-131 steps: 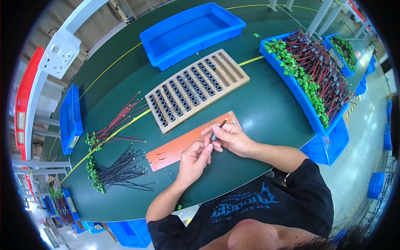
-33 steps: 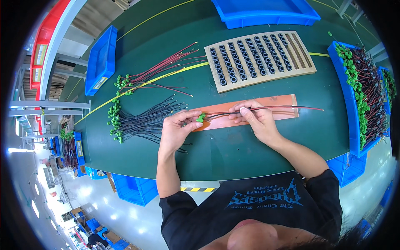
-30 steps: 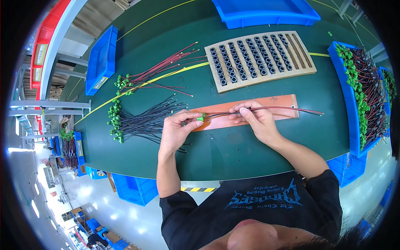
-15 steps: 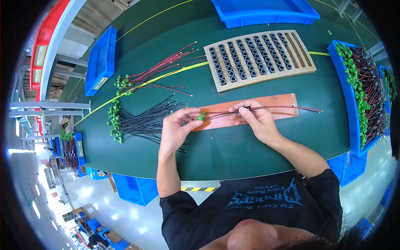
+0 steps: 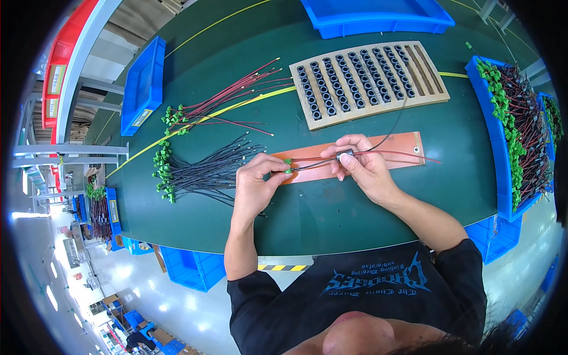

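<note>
My left hand (image 5: 255, 182) pinches a small green connector (image 5: 289, 166) over the orange-brown strip. From this connector a red wire (image 5: 402, 154) and a black wire (image 5: 390, 131) run to the right. In my right hand (image 5: 368, 173) a black cylindrical core (image 5: 344, 154) is gripped between thumb and fingers, with the wires passing at it. Beyond the core the red wire lies nearly straight, while the black one bends up toward the wooden rack. Whether both wires go through the core is hidden by my fingers.
A wooden rack (image 5: 370, 112) with rows of black cores stands ahead. Black-wired connectors (image 5: 204, 171) and red-wired ones (image 5: 231, 94) lie to the left. Finished-looking bundles fill a blue bin (image 5: 503, 177) at right. Another blue tray (image 5: 378, 23) sits at the back.
The black core now shows plainly in my right fingers. The black wire has swung up away from the red wire, which has shifted slightly left.
</note>
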### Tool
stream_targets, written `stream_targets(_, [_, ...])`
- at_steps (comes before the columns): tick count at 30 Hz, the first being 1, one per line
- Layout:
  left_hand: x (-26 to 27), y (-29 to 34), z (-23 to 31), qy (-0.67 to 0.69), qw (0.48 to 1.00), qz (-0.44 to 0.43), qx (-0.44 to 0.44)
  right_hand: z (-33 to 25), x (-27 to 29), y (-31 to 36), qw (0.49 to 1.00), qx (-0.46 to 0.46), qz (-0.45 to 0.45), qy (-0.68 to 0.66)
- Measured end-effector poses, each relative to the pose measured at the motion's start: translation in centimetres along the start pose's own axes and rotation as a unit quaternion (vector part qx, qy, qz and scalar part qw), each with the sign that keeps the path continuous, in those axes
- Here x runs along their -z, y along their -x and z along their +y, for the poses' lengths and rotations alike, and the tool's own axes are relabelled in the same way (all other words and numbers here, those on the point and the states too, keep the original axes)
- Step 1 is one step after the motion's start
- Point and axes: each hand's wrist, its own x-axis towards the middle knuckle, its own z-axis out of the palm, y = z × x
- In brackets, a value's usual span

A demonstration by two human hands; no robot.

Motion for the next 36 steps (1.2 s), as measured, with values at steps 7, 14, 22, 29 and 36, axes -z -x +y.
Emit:
stream_targets(7, [-0.3, -0.2, 1.2, -0.020, 0.998, -0.001, 0.058, 1.2, 0.4, -0.2, 0.998, 0.004, 0.005, 0.068])
stream_targets(14, [-0.8, -0.5, -0.5, -0.053, 0.999, -0.008, 0.000, 0.0, 0.2, -0.6, 0.992, -0.002, -0.005, 0.125])
stream_targets(22, [-0.9, 0.8, 6.9, -0.342, 0.832, 0.015, -0.436, 0.6, 0.4, -0.7, 0.905, 0.095, -0.010, 0.414])
stream_targets(29, [-2.6, -3.3, 9.6, -0.509, 0.751, -0.075, -0.413, 2.1, 0.7, -1.3, 0.876, 0.204, -0.021, 0.436])
stream_targets(36, [-0.8, -4.5, 6.1, -0.527, 0.778, 0.001, -0.340, 0.4, 0.7, -0.4, 0.901, 0.159, -0.016, 0.403])
